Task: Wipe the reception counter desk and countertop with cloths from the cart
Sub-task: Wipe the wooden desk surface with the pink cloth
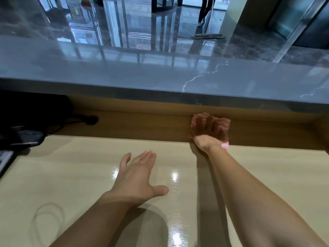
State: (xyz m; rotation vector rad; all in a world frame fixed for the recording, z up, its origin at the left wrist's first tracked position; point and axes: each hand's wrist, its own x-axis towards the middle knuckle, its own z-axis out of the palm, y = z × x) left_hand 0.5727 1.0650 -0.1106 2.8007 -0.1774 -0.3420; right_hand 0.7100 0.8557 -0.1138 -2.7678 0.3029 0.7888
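on my feed the grey marble countertop [124,72] runs across the whole view, so i place everything against it. far left, under its overhang, sits some dark equipment [26,138] with a black cable [90,120] trailing toward the middle; i cannot make out what the equipment is. lower still, a corner of a keyboard [5,159] shows at the frame edge. below the countertop and nearer to me lies the pale, glossy desk [71,166]. left of centre, well below the countertop, the left hand [137,177] is palm down over the desk, fingers straight, thumb spread wide, holding nothing; i cannot tell whether the palm touches. further right, just under the countertop's front edge, the right hand [208,136] has its fingers spread straight over a pink patterned cloth [223,123], pressing it flat against the shaded brown wood strip [142,125] between desk and countertop. beyond the countertop, right of centre, a mop [208,36] rests on the shiny floor by a person's legs [203,11].
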